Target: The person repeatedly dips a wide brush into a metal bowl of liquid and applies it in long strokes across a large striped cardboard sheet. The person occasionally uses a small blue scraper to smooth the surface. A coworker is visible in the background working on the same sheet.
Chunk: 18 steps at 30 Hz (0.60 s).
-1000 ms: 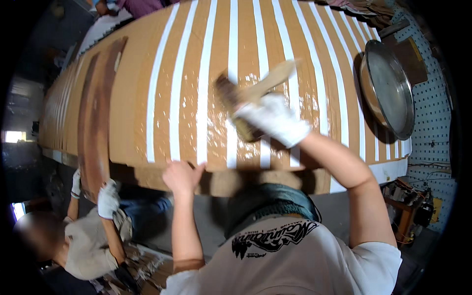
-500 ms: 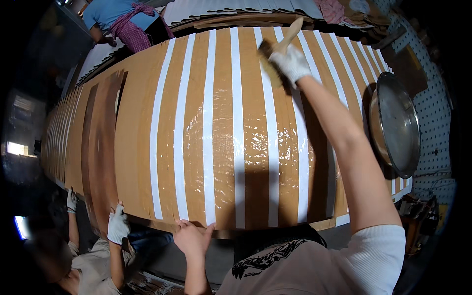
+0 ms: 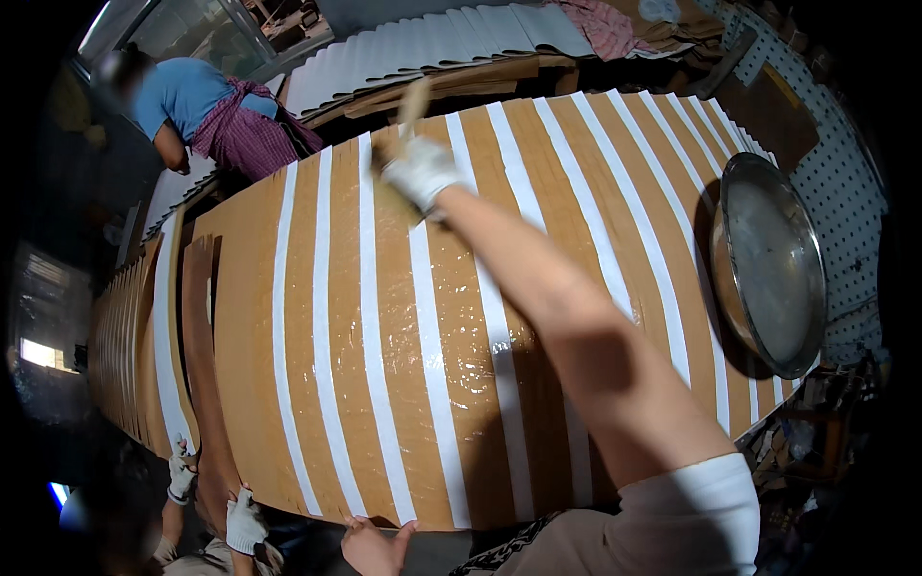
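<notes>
My right hand (image 3: pixel 421 175), in a white knit glove, grips a brush (image 3: pixel 414 104) with a pale wooden handle. Its bristles are down near the far edge of a brown sheet layer (image 3: pixel 252 336) crossed by white stripes. A wet gloss covers the middle of this surface. At the near edge rests my bare left hand (image 3: pixel 375 545), fingers laid on the rim and thumb stretched out to the side. To the left, a co-worker's gloved hands (image 3: pixel 246 523) are at the near end of a dark brown strip (image 3: pixel 202 384).
A wide metal basin (image 3: pixel 773 269) of cloudy liquid stands at the right end. Behind, a person in blue (image 3: pixel 197 101) bends beside rows of overlapping white sheets (image 3: pixel 432 43). A pink cloth (image 3: pixel 600 27) lies at the back. Perforated panel (image 3: pixel 845 221) lines the right side.
My right hand has swept the brush leftward along the far side. My left hand stays at the near edge. On the left, the co-worker's sheet has shifted, exposing a wide white stripe.
</notes>
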Each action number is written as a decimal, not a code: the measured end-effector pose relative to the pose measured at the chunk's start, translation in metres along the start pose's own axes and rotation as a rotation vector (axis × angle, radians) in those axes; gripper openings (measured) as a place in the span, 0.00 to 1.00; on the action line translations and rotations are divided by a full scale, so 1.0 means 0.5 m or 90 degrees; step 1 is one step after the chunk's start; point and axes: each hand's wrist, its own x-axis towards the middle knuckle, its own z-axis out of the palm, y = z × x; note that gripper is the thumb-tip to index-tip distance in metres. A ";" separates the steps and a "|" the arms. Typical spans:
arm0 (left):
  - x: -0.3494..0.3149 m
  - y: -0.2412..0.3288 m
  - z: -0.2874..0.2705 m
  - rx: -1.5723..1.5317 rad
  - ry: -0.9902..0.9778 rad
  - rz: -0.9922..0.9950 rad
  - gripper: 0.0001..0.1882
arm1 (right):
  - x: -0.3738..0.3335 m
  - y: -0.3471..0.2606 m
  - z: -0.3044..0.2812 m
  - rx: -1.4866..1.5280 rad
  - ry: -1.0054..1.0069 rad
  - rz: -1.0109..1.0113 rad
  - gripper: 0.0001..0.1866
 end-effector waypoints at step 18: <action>-0.011 0.008 -0.027 -0.082 -0.035 -0.026 0.46 | 0.093 0.248 -0.389 -0.378 0.023 -0.071 0.27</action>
